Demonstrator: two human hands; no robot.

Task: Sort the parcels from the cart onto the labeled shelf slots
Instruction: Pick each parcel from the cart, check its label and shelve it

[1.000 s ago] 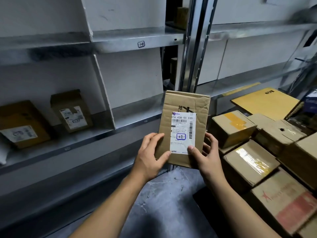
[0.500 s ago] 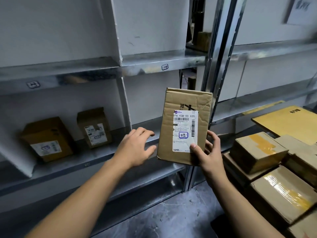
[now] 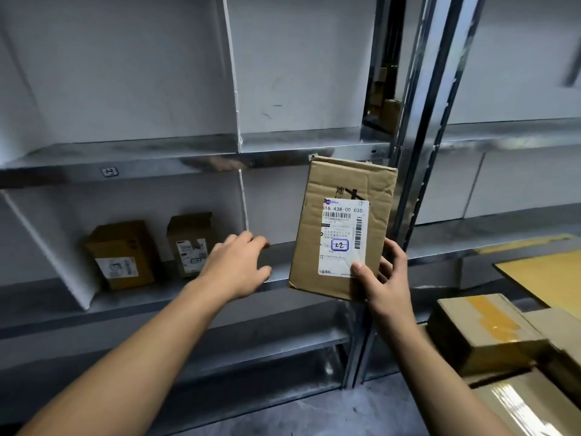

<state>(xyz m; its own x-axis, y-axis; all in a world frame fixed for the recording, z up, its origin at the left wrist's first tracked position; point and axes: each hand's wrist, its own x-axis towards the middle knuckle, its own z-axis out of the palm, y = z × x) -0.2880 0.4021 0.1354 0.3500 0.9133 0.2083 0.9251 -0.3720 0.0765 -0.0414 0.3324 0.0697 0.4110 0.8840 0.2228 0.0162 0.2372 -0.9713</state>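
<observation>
**A:** Where is the parcel?

**B:** The flat brown parcel is held up in front of the metal shelf. It is upright, tilted slightly, and its top edge overlaps the front lip of the upper board. Whether it touches that lip, I cannot tell.

**A:** Which of the hands has it?

**B:** The right hand does. The thumb presses the front at the lower right corner of the white label, and the fingers curl round behind the right edge.

**A:** Can you read the label?

**B:** "516 438-00 030" is printed along the top, with barcodes, and "22" is handwritten in a blue box. The small print is too fine to read.

**A:** And the left hand?

**B:** The left hand is just left of the parcel and apart from it, palm down. Its fingers are loosely bent and hold nothing. It is in front of the lower board's edge, but I cannot tell if it touches.

**A:** What sits on the shelf?

**B:** Left of a white divider, in the lower slot, two labeled boxes stand side by side: a yellowish box and a narrower brown box. A small slot tag sits on the upper board's lip, its marking blurred.

**A:** And to the right?

**B:** A shiny upright post stands behind the parcel. At the lower right is a taped carton among other cartons, and a flat yellow envelope lies beyond it.
</observation>
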